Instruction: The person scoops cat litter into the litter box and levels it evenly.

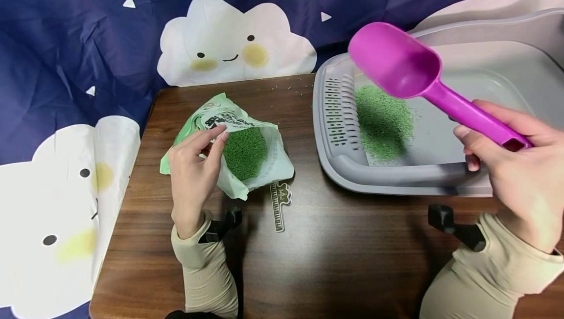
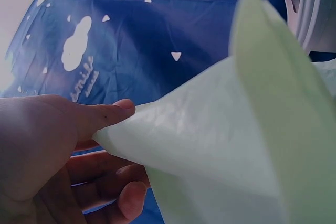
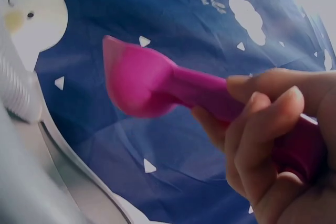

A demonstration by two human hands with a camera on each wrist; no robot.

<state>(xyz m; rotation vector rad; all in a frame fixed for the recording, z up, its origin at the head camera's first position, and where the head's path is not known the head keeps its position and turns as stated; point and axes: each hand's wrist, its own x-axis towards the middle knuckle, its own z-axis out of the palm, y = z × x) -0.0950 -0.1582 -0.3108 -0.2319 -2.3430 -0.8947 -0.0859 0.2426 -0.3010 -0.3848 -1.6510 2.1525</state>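
Observation:
A magenta scoop is raised over the grey litter tray, its bowl empty. My right hand grips its handle, and the right wrist view shows the fingers curled round it. On the left, a light green and white plastic bag lies with its mouth facing right, full of green litter pellets. My left hand pinches the edge of the bag's mouth between thumb and fingers; in the left wrist view the bag film stretches from the fingertips. A heap of green pellets lies in the tray's left end.
A small ruler-like piece with a cloud-shaped side lies partly under the bag on the brown wooden table. Some stray pellets are scattered near the table's back edge. A blue curtain with clouds hangs behind.

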